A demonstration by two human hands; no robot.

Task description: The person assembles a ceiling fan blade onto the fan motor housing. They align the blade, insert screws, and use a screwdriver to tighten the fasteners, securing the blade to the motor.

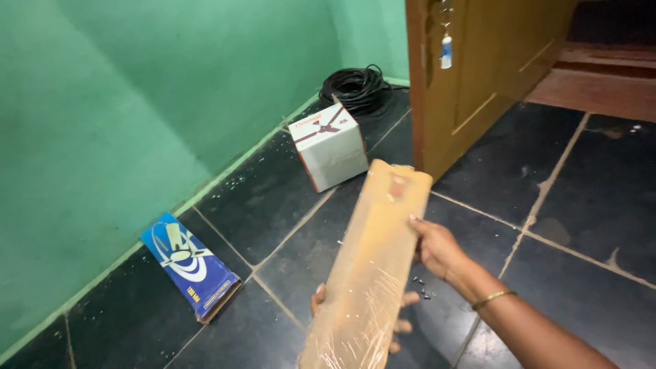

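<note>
Both hands carry a long, flat brown cardboard package wrapped in clear plastic film [372,266], which slants from the bottom centre of the frame up toward the middle. Under its near end, the left hand [393,321] is mostly hidden; a thumb shows at the left edge and fingertips at the right, so it appears to cup the package from below. At the right edge, the right hand [437,247] closes its fingers on the package about midway, a thin gold bangle [493,298] on the wrist.

My judgement: the slick film could let the package slide through such a light grip, and its far end hangs unsupported, so it might tip down onto the dark tiled floor [581,205]. Small bits of metal hardware [422,288] lie on the floor just below the hands and could be stepped on or scattered.

Further off, a blue flat carton [190,266] lies at lower left, a white square box [329,145] stands nearer the centre, and a black cable coil [357,87] rests by the green wall [137,102] and wooden door [478,75].
</note>
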